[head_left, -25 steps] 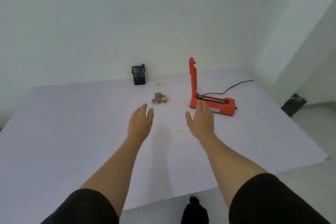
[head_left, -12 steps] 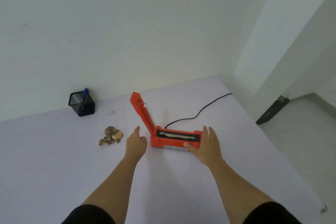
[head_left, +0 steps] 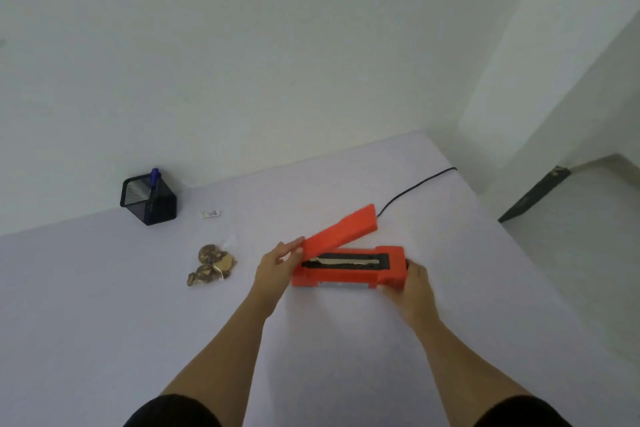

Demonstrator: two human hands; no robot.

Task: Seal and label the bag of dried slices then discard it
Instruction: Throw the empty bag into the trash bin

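A small clear bag of brown dried slices (head_left: 212,265) lies on the pale table (head_left: 104,315), left of my hands and untouched. Just right of it stands an orange heat sealer (head_left: 349,274), its lid (head_left: 341,230) half raised and slanting up to the right over the black sealing strip. My left hand (head_left: 275,270) holds the sealer's left end, thumb against the lid's lower end. My right hand (head_left: 408,288) grips the base's right end. A small white label (head_left: 210,214) lies behind the bag.
A black mesh pen holder (head_left: 149,199) with a blue pen (head_left: 154,177) stands at the back left near the wall. The sealer's black cord (head_left: 415,184) runs off the far right table edge. A dark object (head_left: 533,198) lies on the floor at right.
Both hands went from hovering open to holding the sealer's two ends. The lid swung from nearly upright down to a low slant over the base. The view came closer.
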